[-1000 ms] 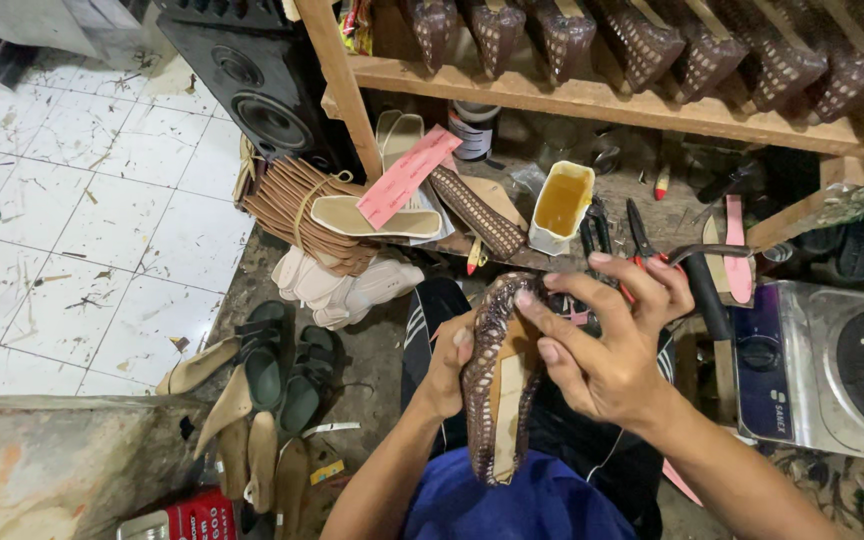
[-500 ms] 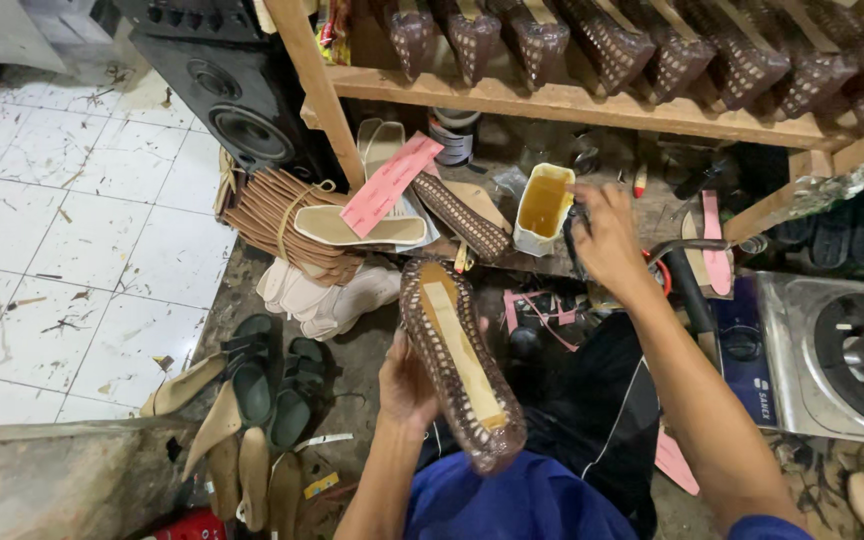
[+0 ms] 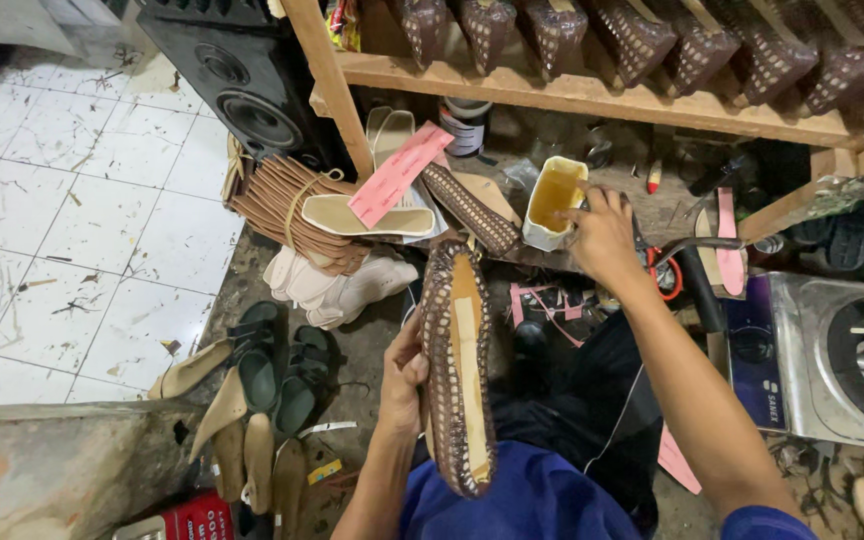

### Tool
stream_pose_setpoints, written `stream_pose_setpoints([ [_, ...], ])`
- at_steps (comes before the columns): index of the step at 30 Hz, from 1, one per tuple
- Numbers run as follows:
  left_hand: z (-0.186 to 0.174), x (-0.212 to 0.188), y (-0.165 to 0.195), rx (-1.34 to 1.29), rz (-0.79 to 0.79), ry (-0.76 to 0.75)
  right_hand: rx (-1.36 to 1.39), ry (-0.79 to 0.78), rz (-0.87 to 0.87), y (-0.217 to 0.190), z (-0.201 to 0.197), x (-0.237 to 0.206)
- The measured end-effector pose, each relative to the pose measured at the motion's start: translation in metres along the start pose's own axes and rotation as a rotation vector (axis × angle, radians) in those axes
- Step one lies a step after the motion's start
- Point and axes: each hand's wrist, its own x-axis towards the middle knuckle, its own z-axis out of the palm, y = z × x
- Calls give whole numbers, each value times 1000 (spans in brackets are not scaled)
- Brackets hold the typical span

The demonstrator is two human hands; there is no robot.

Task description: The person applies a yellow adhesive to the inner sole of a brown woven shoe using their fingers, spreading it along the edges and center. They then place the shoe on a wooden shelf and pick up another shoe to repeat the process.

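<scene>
**Right hand off the shoe, now at the glue pot**

Brown woven shoe upper with tan insole [image 3: 458, 370] sits centre frame, sole side up, toe at 6 o'clock over the blue-clad lap. Left hand [image 3: 404, 378] wraps its 9 o'clock edge, fingers closed on it; it alone carries the shoe now.

Right hand [image 3: 604, 232] has gone out to 1 o'clock and rests at the rim of the cream plastic cup of amber liquid [image 3: 554, 200], fingers curled, pinching something thin. What exactly it grips, cannot tell. Judged: the bottom is turned up for coating, and the reach to the cup looks like loading adhesive.

Against the earlier frames: a second ago both hands pinched the shoe, held on edge; half a second ago it was already face up, the right hand on its way outward. Now that hand has arrived at the cup.

Around: pink strip of card [image 3: 399, 173] lying across beige flat soles [image 3: 367, 215] at 11 o'clock, bundle of tan insoles beside. Wooden shelf [image 3: 592, 95] at 12 carries a row of matching woven shoes. Small stove [image 3: 842, 350] at 3 o'clock. Dark green sandals [image 3: 282, 365] on the floor at 9.
</scene>
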Motion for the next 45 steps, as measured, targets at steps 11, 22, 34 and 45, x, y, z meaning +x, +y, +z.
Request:
stream_pose_setpoints([
  [11, 30, 14, 2, 204, 56, -144, 618, 204, -200, -132, -116, -64],
  [22, 33, 11, 9, 262, 67, -165, 238, 298, -238, -159, -122, -67],
  [34, 37, 7, 15, 312, 62, -239, 27, 343, -344, -137, -123, -53],
  [45, 54, 2, 22, 159, -36, -228, 79, 430, -414, -125, -119, -61],
])
